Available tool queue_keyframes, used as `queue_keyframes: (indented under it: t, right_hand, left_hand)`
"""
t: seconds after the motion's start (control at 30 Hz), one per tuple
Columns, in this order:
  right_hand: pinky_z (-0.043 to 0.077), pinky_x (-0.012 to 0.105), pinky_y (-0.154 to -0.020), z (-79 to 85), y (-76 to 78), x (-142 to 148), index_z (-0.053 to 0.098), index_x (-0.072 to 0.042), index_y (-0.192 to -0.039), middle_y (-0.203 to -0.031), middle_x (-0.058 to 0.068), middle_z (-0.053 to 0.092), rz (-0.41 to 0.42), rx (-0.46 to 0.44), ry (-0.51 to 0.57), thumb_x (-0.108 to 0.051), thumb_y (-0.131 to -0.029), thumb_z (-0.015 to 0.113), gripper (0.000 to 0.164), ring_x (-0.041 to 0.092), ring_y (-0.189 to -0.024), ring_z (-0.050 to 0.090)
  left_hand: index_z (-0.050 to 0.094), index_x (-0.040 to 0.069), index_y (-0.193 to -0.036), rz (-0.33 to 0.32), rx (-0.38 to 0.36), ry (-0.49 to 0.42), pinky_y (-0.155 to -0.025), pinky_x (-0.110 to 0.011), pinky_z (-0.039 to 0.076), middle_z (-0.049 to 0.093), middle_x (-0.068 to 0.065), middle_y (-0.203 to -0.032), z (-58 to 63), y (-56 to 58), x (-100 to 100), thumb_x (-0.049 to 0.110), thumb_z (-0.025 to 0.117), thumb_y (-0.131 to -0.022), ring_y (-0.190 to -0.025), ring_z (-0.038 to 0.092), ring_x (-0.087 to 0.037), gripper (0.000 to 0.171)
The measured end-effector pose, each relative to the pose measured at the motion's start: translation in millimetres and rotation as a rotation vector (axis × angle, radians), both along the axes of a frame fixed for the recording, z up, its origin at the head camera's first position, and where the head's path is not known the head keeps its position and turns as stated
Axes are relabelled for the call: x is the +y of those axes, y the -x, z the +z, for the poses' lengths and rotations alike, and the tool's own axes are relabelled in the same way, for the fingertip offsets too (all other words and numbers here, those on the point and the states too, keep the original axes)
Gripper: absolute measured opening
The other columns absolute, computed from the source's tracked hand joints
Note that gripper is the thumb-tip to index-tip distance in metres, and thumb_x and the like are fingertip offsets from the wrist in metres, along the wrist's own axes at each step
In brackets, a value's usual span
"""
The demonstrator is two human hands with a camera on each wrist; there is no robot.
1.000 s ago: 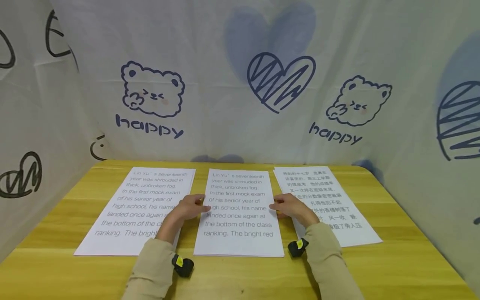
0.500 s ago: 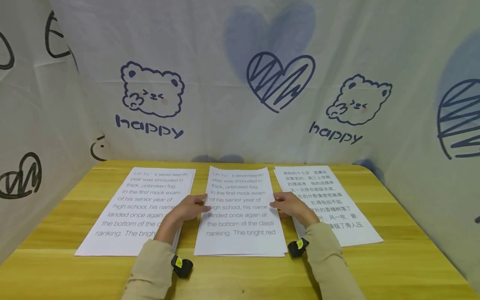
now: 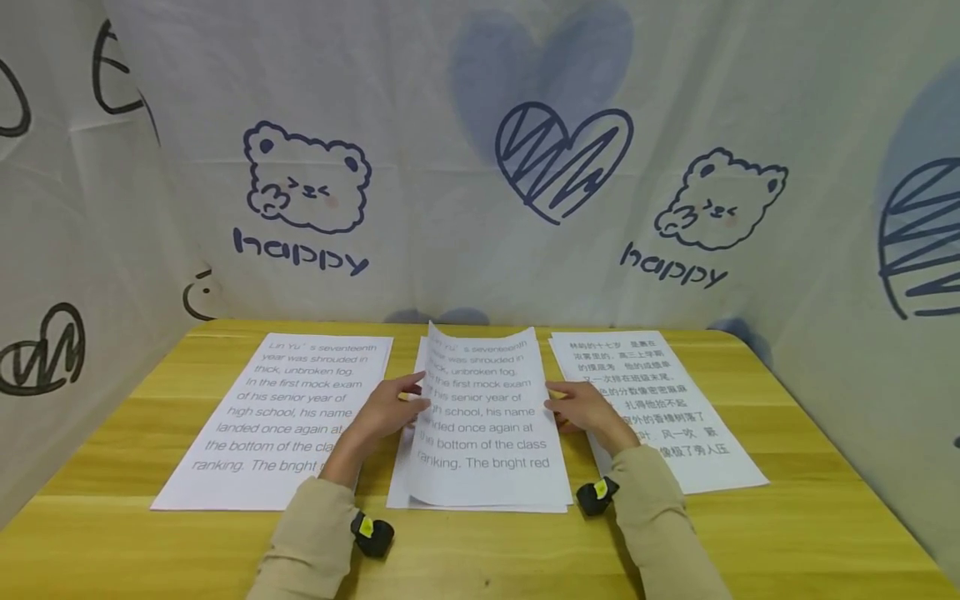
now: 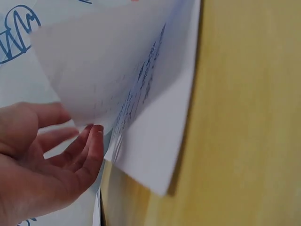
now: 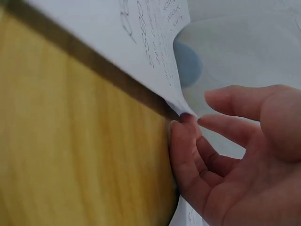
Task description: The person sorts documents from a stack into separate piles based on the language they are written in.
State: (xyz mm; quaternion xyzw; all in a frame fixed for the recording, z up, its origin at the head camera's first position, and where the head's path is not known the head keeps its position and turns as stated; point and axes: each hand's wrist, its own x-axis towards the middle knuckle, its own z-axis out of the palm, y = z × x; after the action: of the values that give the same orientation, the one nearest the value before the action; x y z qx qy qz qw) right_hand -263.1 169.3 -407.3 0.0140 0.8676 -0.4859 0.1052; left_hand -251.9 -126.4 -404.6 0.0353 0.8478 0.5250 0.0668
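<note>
In the head view, a printed sheet of paper [image 3: 480, 417] lies on top of a middle stack, its left side raised and curled. The left hand [image 3: 390, 408] pinches that left edge; in the left wrist view, the fingers [image 4: 91, 150] are under the lifted sheet and the thumb is on its other side. At the opposite edge is the right hand [image 3: 588, 410]. In the right wrist view, its fingertips touch the paper's edge [image 5: 188, 110] from below and beside, with the thumb standing apart from the paper. Beneath the lifted sheet, more paper [image 3: 397, 492] lies flat.
On the left lies another stack of English-printed paper [image 3: 247, 417]. A stack with Chinese text [image 3: 720, 462] lies at an angle on the right. All rest on a yellow wooden table [image 3: 465, 558], with a printed white cloth [image 3: 435, 208] behind.
The top middle sheet has gone from lying flat to curling up, first slightly at its top corners, now clearly along its left side. The left hand has risen a little with it.
</note>
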Motion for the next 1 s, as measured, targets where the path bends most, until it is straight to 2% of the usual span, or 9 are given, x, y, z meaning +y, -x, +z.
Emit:
queue_keyframes:
  t: [0.1,0.23,0.4,0.73,1.0]
  right_hand:
    - [0.055,0.030,-0.070,-0.7,0.9,-0.3,0.048,0.002,-0.140,-0.096,0.015,0.064,-0.040,0.004,0.002,-0.010,-0.096,0.058,0.047,0.019,-0.077,0.060]
    - [0.055,0.031,-0.069,-0.7,0.8,-0.2,0.048,0.003,-0.139,-0.096,0.015,0.065,-0.050,-0.001,0.019,-0.009,-0.095,0.059,0.047,0.019,-0.075,0.060]
    - [0.056,0.032,-0.067,-0.9,0.3,0.5,0.045,0.005,-0.140,-0.101,0.016,0.068,-0.051,-0.018,0.037,-0.009,-0.094,0.059,0.050,0.018,-0.076,0.064]
    - [0.055,0.029,-0.061,-0.8,2.1,4.0,0.044,0.007,-0.140,-0.099,0.018,0.068,-0.049,-0.035,0.050,-0.005,-0.094,0.056,0.049,0.016,-0.074,0.064]
    - [0.055,0.026,-0.061,2.0,2.4,7.3,0.048,0.004,-0.139,-0.098,0.016,0.067,-0.073,-0.047,0.073,-0.004,-0.093,0.059,0.048,0.016,-0.075,0.063]
  left_hand:
    - [0.044,-0.001,-0.143,0.070,-0.019,-0.031,-0.078,-0.031,0.053,0.052,-0.024,-0.128,0.0,0.9,3.0,0.005,0.057,-0.094,-0.087,0.062,-0.024,0.051]
    - [0.048,-0.004,-0.138,0.130,-0.042,-0.057,-0.081,-0.033,0.053,0.055,-0.024,-0.121,-0.9,0.9,3.3,0.004,0.058,-0.093,-0.091,0.062,-0.027,0.047]
    - [0.052,-0.006,-0.134,0.161,-0.055,-0.062,-0.081,-0.032,0.050,0.058,-0.021,-0.111,-4.9,1.5,1.0,0.000,0.060,-0.090,-0.093,0.059,-0.026,0.045]
    - [0.055,-0.006,-0.131,0.208,-0.079,-0.133,-0.072,-0.025,0.049,0.058,-0.018,-0.107,-12.8,4.1,0.7,-0.005,0.061,-0.088,-0.087,0.058,-0.022,0.044]
    - [0.054,-0.004,-0.133,0.223,-0.067,-0.129,-0.076,-0.028,0.050,0.057,-0.018,-0.108,-9.4,3.1,2.1,-0.006,0.060,-0.088,-0.091,0.058,-0.024,0.046]
